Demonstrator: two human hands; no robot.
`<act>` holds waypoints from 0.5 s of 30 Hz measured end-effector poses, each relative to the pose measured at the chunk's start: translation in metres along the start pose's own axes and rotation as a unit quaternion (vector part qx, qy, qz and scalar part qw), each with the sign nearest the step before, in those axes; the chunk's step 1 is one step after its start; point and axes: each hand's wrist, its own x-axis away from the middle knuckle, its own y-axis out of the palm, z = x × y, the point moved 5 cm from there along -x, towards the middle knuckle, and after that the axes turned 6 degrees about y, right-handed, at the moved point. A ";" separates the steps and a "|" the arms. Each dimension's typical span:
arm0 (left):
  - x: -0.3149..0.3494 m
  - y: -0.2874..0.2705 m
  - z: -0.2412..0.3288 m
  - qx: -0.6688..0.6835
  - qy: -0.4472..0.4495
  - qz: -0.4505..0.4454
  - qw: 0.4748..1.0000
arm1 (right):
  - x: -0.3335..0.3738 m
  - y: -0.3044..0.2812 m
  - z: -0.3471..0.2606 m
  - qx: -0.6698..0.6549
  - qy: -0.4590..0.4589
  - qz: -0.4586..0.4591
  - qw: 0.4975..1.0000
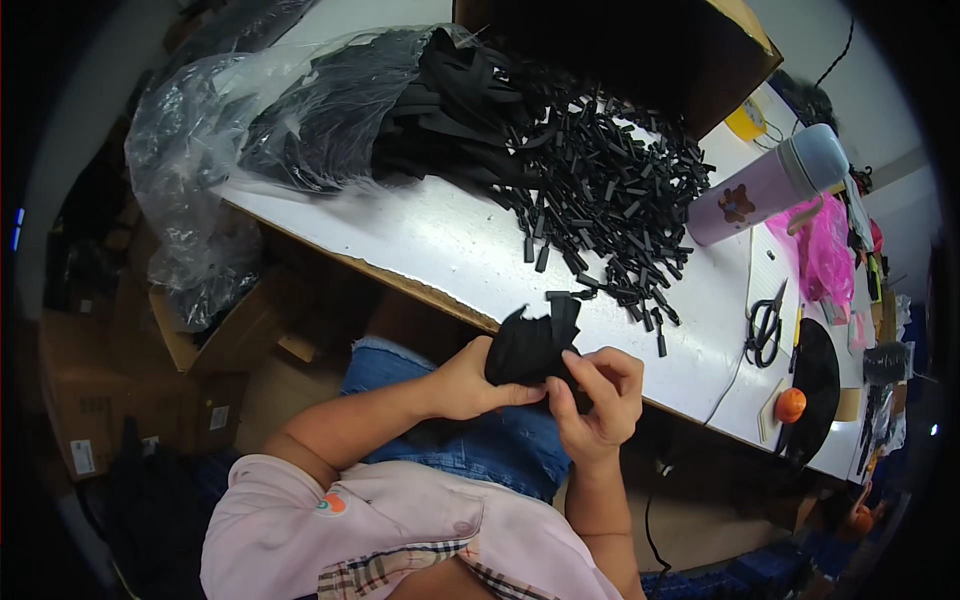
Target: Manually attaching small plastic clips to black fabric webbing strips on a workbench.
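Note:
My left hand (467, 384) is closed round a bundle of black fabric strips (530, 345), held over my lap at the table's front edge. Thumb and forefinger of my right hand (603, 400) pinch the bundle's right side; its other fingers are curled. Whatever lies between those fingertips is too small to make out. Just beyond the bundle spreads a large pile of small black oblong tabs (620, 200). To the left of the pile, more long black strips (450, 110) spill from a clear plastic bag (270, 110).
A brown cardboard box (740, 60) stands at the back of the white table (400, 235). Toward the right are a lilac bottle (755, 195), black-handled scissors (765, 335), a pink plastic bag (825, 255), yellow tape (745, 120) and an orange round object (790, 405). Cartons (130, 390) sit below left.

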 end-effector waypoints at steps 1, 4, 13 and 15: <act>0.001 -0.002 -0.009 0.063 -0.071 -0.010 0.995 | 0.001 0.000 0.002 -0.001 -0.001 0.000 1.000; 0.003 -0.004 -0.018 0.139 -0.136 -0.026 0.981 | 0.008 -0.004 -0.005 -0.010 -0.017 -0.009 1.000; -0.001 0.005 0.022 -0.140 0.061 -0.050 0.987 | 0.023 0.012 0.028 -0.395 0.357 -0.081 0.842; 0.000 0.007 0.021 -0.105 0.053 -0.053 0.992 | 0.024 0.012 0.029 -0.435 0.357 -0.094 0.821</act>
